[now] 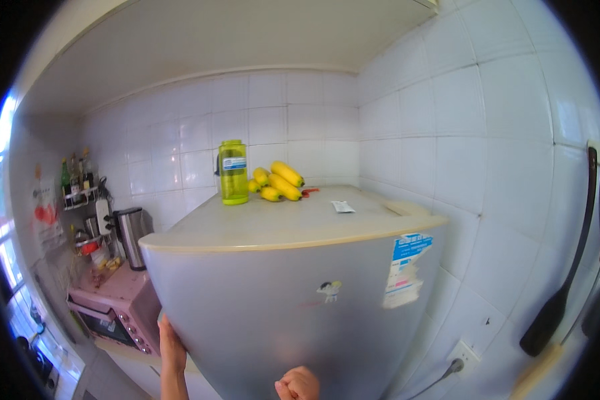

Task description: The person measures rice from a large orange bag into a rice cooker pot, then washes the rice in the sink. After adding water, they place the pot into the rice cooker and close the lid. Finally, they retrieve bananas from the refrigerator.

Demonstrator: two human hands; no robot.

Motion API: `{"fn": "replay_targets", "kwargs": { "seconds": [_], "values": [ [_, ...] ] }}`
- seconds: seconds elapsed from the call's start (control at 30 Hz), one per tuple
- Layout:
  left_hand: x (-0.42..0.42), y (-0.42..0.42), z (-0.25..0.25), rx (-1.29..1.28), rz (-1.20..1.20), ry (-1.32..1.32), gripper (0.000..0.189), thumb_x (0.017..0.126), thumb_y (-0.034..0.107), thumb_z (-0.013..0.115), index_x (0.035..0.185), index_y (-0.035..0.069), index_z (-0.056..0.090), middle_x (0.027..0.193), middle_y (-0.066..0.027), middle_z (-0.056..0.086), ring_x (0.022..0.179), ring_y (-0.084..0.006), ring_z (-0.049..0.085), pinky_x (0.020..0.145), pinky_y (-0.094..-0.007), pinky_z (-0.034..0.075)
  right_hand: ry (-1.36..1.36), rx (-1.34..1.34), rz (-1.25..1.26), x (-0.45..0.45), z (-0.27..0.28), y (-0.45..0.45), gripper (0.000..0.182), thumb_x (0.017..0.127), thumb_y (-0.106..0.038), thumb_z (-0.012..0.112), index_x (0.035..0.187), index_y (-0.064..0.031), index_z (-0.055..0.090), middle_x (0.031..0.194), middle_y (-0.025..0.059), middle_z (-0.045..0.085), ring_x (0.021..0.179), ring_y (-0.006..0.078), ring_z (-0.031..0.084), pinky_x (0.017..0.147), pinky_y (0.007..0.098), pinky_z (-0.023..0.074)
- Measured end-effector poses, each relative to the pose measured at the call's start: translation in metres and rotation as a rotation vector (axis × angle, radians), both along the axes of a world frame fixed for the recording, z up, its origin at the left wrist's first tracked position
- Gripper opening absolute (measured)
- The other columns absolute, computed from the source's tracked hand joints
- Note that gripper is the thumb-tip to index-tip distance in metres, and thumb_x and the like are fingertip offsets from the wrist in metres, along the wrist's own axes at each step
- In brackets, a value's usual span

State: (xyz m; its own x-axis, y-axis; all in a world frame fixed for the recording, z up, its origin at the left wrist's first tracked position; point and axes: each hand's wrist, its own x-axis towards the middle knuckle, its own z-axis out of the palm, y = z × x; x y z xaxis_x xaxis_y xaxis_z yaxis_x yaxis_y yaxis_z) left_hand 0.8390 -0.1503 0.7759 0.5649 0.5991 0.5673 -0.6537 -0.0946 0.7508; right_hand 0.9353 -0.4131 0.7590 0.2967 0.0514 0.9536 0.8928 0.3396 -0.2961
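Note:
A grey refrigerator door (260, 300) fills the middle of the view. My left hand (172, 347) is at its left edge, gripping it, with some fingers hidden behind that side. In front of the door, at the bottom of the picture, my right hand (298, 384) is curled into a fist, and nothing shows in it. On the refrigerator top (290, 220) stand a translucent green plastic bottle (235, 175) and, just right of it, a bunch of yellow bananas (280, 182). A small white packet (343, 207) lies farther right.
A pink toaster oven (117, 305) sits left of the refrigerator, with a steel kettle-like container (131, 237) behind it. Bottles stand on a wall rack (80, 197). A black spatula (560, 295) hangs at the right. Below, a plug (455, 366) is in a wall socket.

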Motion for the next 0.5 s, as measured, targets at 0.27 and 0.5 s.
{"fn": "replay_targets", "kwargs": {
  "seconds": [0.27,0.5],
  "values": [
    [-0.017,0.000,-0.056,-0.186,0.286,0.195,0.060,0.095,0.042,0.034,0.142,0.009,0.021,0.146,-0.0100,0.024,0.136,-0.0226,0.020,0.109,-0.0393,0.015,0.059,-0.194,0.091,-0.038,0.002,0.011,0.018,0.076,-0.013,0.063,0.084,-0.0048,0.051,0.089,0.0134,0.056,0.076,0.0291,0.050,0.068,0.0412,0.0404],
    [-0.123,-0.016,-0.114,0.621,0.521,0.560,0.060,0.080,0.027,0.061,0.132,0.006,0.040,0.138,-0.0179,0.031,0.136,-0.0312,0.019,0.107,-0.0480,0.017,-0.291,-0.260,-0.189,-0.056,0.031,0.080,0.023,0.072,-0.010,0.065,0.094,-0.0059,0.057,0.107,0.0143,0.058,0.095,0.0290,0.054,0.082,0.0399,0.0418]
  ]
}}
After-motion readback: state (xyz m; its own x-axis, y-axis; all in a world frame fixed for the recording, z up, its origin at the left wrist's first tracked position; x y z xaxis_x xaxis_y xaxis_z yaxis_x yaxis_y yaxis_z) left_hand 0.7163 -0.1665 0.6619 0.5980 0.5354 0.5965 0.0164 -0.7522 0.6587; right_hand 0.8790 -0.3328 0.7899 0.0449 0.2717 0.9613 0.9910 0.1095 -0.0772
